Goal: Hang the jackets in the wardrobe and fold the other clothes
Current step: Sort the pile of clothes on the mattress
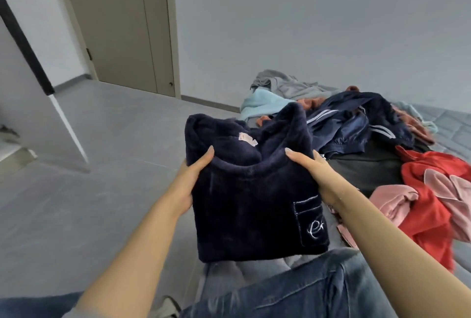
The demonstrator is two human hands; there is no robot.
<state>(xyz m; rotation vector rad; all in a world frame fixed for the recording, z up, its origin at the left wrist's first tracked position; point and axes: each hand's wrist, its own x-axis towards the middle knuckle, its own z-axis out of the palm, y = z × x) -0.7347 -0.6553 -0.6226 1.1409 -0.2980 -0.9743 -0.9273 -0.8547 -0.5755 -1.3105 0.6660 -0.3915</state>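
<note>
**Folded top in hand, ready to set down**

Both hands — left hand (190, 185) and right hand (314, 175) — grip a folded navy fleece top (254, 205) by its sides, lifted above the lap. Next, I judge, it needs a flat spot. The bed (448, 124) holds a heap of clothes (362, 124); grey floor (102, 152), closed door (122, 24) beyond

The grey floor (107, 139) to the left lies open up to the closed door (122, 27) and the white panel edge (68, 126). To the right, the bed (451, 124) is crowded with a navy jacket (356, 124), red garment (428, 205), pink clothes (392, 203) and grey top (285, 85). Both hands are blocked in front by the folded navy top (249, 203).
</note>
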